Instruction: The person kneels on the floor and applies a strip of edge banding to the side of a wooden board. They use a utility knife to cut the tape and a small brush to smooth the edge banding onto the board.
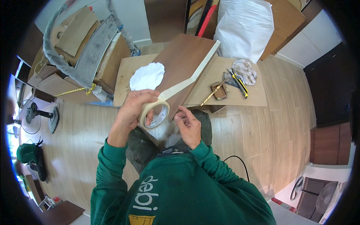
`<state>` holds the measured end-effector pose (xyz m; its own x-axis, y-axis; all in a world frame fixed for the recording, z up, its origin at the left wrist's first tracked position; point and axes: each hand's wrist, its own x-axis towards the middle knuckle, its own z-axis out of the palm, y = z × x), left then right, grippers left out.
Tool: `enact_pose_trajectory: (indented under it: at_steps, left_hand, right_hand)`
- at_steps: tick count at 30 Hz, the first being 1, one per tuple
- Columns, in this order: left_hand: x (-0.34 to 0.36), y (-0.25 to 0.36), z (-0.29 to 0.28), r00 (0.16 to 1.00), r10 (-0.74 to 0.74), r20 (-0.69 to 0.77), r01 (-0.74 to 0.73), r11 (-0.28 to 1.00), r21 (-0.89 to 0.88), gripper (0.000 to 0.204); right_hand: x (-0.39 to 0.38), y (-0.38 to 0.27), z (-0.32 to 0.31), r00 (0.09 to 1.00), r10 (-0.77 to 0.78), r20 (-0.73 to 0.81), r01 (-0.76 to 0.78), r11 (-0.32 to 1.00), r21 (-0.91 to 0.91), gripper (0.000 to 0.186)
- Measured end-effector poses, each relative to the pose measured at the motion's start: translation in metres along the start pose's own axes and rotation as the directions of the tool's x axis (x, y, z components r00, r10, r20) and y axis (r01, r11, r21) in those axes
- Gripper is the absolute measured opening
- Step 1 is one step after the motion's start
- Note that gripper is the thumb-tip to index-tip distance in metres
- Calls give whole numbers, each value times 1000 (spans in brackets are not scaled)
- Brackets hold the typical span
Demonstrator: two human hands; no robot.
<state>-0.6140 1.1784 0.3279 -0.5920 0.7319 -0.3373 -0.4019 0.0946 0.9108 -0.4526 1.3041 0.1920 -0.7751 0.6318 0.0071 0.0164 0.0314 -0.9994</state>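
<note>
My left hand (137,107) is closed around a roll of cream masking tape (165,119). From the roll a strip of tape (180,87) runs out along the right edge of a brown wooden board (189,52), up to its far corner. My right hand (189,127) is beside the board's near end, its thumb and fingers bent but apart, with nothing visible between them. Whether its fingertips touch the board I cannot tell. A crumpled white cloth (148,75) lies against the board's left side.
Cardboard (245,100) lies beneath the board. To the right on it are a yellow-black utility knife (239,84), a small brown tray (221,92) with a thin stick across it and a stained rag (245,71). A large white sack (243,28) stands behind; boxes (114,62) stand left.
</note>
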Motion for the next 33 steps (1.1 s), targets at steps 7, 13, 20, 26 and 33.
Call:
enact_pose_trajectory:
  at_steps: [7,13,20,26,33]
  left_hand:
    - [12,45,29,996,94,-4,-94,995,23,33]
    - [8,56,18,984,173,-43,-173,985,9,34]
    - [-14,-10,-8,995,-91,-30,95,969,229,27]
    - [-15,-70,-18,970,-239,-38,242,946,214,23]
    - [-11,-89,-18,971,-225,-79,236,951,201,25]
  right_hand:
    - [6,7,-3,999,-29,-25,27,997,-77,42]
    - [8,10,-3,997,-77,-26,72,985,-158,42]
    - [5,11,-5,1000,3,-29,-5,997,-72,39]
    - [-2,22,-3,993,117,13,-117,990,74,37]
    - [-7,26,-2,991,134,23,-135,987,84,35]
